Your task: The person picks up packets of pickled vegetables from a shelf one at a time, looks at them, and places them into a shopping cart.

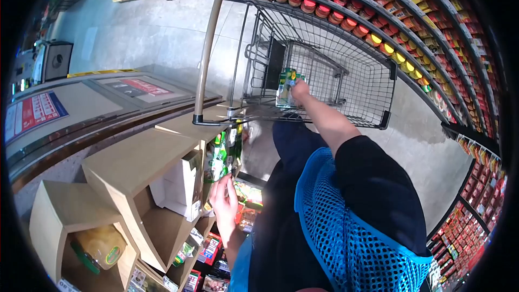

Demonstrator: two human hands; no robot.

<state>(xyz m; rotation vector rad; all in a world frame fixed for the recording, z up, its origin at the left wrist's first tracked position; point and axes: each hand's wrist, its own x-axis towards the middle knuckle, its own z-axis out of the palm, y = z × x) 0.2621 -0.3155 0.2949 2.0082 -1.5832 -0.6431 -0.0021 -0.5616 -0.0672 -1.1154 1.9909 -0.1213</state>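
My right hand [299, 91] reaches out over the wire shopping cart [392, 89] and grips a green-and-white pack [285, 87] near the handle end. The print on the pack is too small to read. On the other side, my left hand [223, 197] is at the wooden shelf unit, fingers stretched up to the lower end of some green packets [219, 157]. Its fingertips touch or nearly touch them; I cannot see a grip around one.
Wooden display boxes [135, 151] stand at the left, one with a round tan item in packaging [101, 246]. Shelves of red-lidded jars [308, 5] curve behind the cart. Colourful packs [248, 194] sit low beside my left hand. A freezer cabinet [81, 105] is at far left.
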